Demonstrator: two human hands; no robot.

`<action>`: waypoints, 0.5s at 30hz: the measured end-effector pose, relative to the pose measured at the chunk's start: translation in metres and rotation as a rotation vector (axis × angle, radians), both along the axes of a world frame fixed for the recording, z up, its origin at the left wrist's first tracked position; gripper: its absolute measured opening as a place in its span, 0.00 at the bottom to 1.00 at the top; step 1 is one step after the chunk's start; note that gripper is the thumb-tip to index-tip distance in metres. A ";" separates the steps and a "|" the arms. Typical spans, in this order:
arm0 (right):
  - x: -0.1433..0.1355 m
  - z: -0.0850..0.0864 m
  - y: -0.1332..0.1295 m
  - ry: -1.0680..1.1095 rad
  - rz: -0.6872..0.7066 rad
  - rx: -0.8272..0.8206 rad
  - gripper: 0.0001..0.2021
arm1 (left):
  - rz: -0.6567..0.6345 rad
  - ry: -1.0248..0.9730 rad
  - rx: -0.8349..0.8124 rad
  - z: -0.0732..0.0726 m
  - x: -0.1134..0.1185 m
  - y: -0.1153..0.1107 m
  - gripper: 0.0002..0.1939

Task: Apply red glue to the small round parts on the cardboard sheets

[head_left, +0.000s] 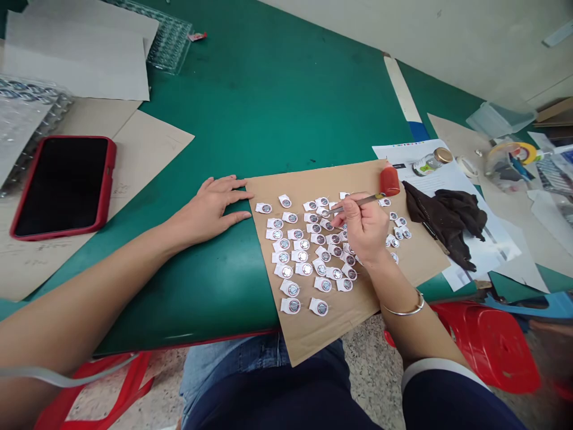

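Note:
My left hand (219,209) lies flat with fingers spread, its fingertips on the left edge of a brown paper sheet (331,331). Pinched in my right hand (364,230) is a pair of slim metal tweezers (362,200), pointing left over the sheet. Their tips are near small white tabs with round silvery discs (326,224), set out in rough rows. More such tabs (400,221) lie in a group right of my right hand, which hides some in between. A red-orange bottle (389,180) is by the sheet's upper right corner.
A phone in a red case (65,185) lies at left, near white papers (76,54) and clear plastic trays (172,45). At right are a dark cloth (447,218), a glass jar with a gold lid (432,161) and a clear tub (499,119). A red stool (496,346) stands below.

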State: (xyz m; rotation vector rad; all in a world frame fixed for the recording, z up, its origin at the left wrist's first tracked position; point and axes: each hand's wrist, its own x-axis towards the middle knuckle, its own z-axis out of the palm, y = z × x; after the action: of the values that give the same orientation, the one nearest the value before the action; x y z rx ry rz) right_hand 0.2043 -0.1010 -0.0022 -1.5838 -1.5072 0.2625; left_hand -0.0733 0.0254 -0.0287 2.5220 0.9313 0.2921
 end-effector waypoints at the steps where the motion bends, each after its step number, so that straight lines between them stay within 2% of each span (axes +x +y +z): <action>1: 0.000 0.000 0.001 -0.004 0.009 -0.006 0.09 | 0.000 -0.001 0.003 0.000 0.000 0.000 0.30; 8: -0.005 0.004 0.003 -0.124 0.055 0.031 0.08 | -0.001 -0.008 0.009 -0.001 0.000 0.001 0.30; 15: -0.003 0.001 -0.007 -0.006 -0.042 0.074 0.10 | -0.005 -0.017 0.025 -0.002 0.000 0.002 0.29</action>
State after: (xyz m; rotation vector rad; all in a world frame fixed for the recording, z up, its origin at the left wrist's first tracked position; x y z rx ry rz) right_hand 0.2014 -0.1078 -0.0017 -1.5569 -1.4697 0.1760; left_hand -0.0738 0.0275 -0.0307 2.5402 0.9204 0.3256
